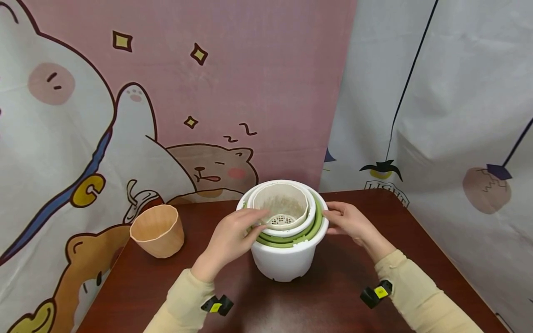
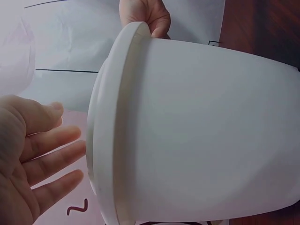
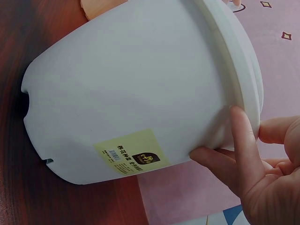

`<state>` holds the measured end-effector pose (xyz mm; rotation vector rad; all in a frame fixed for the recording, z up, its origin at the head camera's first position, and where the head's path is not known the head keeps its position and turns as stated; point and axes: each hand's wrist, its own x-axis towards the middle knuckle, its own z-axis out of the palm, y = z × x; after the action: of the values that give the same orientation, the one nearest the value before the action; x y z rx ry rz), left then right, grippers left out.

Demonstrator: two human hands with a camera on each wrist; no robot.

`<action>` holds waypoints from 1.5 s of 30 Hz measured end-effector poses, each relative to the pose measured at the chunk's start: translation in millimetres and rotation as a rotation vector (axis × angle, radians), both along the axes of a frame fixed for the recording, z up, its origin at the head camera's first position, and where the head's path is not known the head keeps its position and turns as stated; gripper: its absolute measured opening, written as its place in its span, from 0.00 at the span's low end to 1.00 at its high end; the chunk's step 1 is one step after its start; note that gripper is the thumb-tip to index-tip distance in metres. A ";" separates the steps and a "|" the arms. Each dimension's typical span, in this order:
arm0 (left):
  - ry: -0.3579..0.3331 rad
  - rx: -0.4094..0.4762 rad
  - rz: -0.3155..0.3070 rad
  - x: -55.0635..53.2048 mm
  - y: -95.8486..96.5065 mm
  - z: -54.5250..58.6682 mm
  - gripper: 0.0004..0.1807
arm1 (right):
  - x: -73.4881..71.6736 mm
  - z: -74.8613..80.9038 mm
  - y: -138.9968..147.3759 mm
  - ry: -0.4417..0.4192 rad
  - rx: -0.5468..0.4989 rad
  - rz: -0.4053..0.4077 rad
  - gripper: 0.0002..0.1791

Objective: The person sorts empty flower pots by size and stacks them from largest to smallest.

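Observation:
A large white flowerpot (image 1: 284, 263) stands upright on the table with smaller pots nested inside it. Green rims (image 1: 319, 218) show between the white ones, and innermost sits a cream pot (image 1: 283, 203) with a grid of holes in its bottom. My right hand (image 1: 347, 222) pinches the large pot's rim on the right, with the thumb at its top and fingers (image 3: 243, 136) under the lip. Over the left side of the nested rims is my left hand (image 1: 235, 236). Its fingers (image 2: 51, 159) stretch loosely toward the rim in the left wrist view.
An orange-tan pot (image 1: 160, 233) stands apart on the left of the dark red-brown table (image 1: 333, 296). Cartoon-printed cloth (image 1: 270, 92) hangs right behind the table and along its right side. A yellow label (image 3: 133, 152) is on the large pot's wall.

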<state>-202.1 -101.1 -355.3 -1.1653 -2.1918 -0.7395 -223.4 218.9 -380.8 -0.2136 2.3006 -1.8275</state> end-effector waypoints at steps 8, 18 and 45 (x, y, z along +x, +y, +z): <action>0.015 0.071 0.051 2.9 -10.0 -3.4 0.21 | -0.4 0.9 0.0 -0.001 0.003 -0.008 0.31; -0.039 0.155 0.124 5.7 -34.6 -13.5 0.23 | -0.6 2.1 -1.1 -0.003 0.012 -0.019 0.31; -0.129 0.079 0.454 -5.2 -105.2 -49.4 0.34 | -1.7 1.6 -2.1 -0.013 -0.003 -0.014 0.31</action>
<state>-207.3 -206.3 -404.7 -0.5582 -2.3862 -0.7067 -225.1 216.8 -379.2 -0.1855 2.2969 -1.8333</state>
